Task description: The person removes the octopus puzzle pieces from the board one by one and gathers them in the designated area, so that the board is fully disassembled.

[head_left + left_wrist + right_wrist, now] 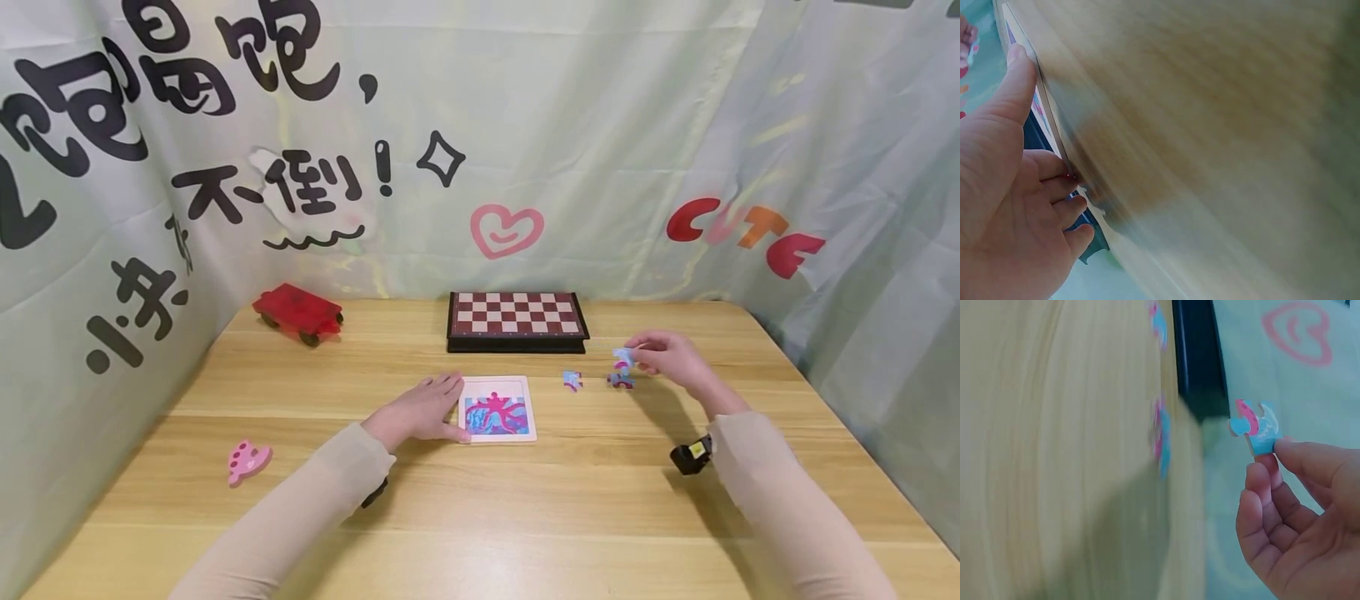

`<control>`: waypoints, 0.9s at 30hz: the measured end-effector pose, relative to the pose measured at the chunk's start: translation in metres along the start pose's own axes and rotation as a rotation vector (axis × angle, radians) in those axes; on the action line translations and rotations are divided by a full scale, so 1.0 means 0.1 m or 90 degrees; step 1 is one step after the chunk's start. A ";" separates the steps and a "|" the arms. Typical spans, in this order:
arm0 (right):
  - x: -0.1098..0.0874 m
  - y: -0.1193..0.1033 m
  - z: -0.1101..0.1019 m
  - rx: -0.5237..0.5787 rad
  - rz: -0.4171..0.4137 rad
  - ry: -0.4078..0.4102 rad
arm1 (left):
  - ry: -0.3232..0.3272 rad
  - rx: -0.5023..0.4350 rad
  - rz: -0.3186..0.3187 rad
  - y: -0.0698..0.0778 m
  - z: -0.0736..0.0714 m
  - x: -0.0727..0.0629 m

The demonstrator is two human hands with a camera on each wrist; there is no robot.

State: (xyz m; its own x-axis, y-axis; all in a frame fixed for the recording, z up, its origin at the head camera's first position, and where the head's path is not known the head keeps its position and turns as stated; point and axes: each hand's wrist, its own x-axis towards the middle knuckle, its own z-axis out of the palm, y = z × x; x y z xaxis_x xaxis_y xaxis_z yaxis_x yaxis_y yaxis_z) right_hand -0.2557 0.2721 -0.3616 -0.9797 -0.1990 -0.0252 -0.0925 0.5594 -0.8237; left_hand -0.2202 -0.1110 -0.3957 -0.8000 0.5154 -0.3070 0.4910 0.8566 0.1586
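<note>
My left hand (423,408) rests against the left side of a small puzzle frame (532,408), thumb at its lower left corner and fingertips near the upper left. Inside lies a partly assembled picture (497,415) of a pink octopus on blue, with pale bare backing above it. Between thumb and fingertips, my right hand (667,357) pinches a light blue and pink puzzle piece (1261,430), raised off the table. Right below it in the head view lies another puzzle piece (621,381). A further loose piece (572,381) lies between there and the frame.
Behind the frame sits a dark-sided box with a red and white checkered top (517,315). A red toy cart (298,312) stands at the back left, and a pink toy piece with holes (248,462) lies at the left. Printed fabric (600,150) hangs around the wooden table (525,525).
</note>
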 end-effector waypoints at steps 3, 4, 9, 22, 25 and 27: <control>-0.06 0.13 -0.15 -0.002 0.023 0.016 | 0.002 -0.002 0.001 0.00 0.00 0.00; -0.08 0.17 -0.19 -0.002 0.029 0.018 | 0.002 0.001 0.000 0.00 0.00 0.00; -0.12 0.37 -0.36 -0.009 0.076 0.008 | 0.009 0.002 0.008 -0.01 0.03 0.01; -0.07 0.67 -0.46 -0.047 0.182 -0.015 | 0.016 0.002 0.017 0.00 0.00 -0.01; -0.08 0.67 -0.47 -0.049 0.176 -0.016 | 0.016 0.004 0.016 0.00 0.01 -0.01; -0.09 0.65 -0.48 -0.048 0.171 -0.015 | 0.015 0.003 0.016 -0.01 0.01 0.00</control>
State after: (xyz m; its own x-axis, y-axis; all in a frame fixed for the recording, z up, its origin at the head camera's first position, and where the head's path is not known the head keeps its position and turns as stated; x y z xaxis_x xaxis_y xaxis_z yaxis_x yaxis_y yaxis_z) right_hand -0.2616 0.3489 -0.3883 -0.9666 -0.0532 -0.2508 0.1564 0.6529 -0.7411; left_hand -0.2199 -0.1116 -0.3964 -0.7953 0.5376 -0.2800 0.5131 0.8430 0.1613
